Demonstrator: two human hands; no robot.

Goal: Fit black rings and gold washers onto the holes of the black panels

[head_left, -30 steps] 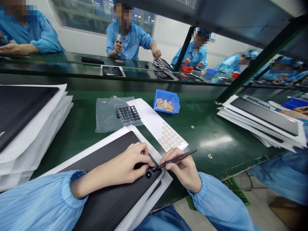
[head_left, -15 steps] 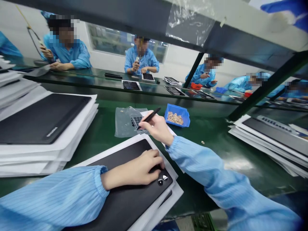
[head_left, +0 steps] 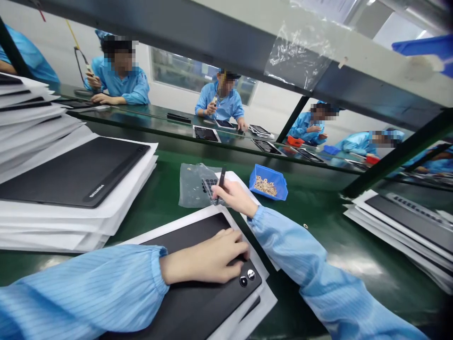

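My left hand [head_left: 215,257] presses down on a black tablet [head_left: 198,309], its fingers bent and closed against the back near two round camera lenses [head_left: 247,277]. White sheets [head_left: 264,297] lie under the tablet, and the edge of another dark panel peeks out among them. Beyond it, my right hand [head_left: 237,194] grips slim black tweezers [head_left: 222,177], held nearly upright. Their tips are hard to make out over a clear plastic bag [head_left: 191,189] and a sheet of small black round pieces [head_left: 208,183]. A blue bin [head_left: 279,193] of small tan rings [head_left: 265,185] stands right of this hand.
Tall stacks of tablets between white sheets [head_left: 116,212] rise at the left; another stack [head_left: 399,226] lies at the right. One loose ring [head_left: 305,226] is on the green bench [head_left: 318,198]. A shelf [head_left: 212,42] crosses overhead. Several co-workers [head_left: 222,97] sit opposite.
My view has shifted, so the scene sits lower and further right. The tweezers have tipped from slanted to nearly upright in my right hand. My left hand stays on the tablet.
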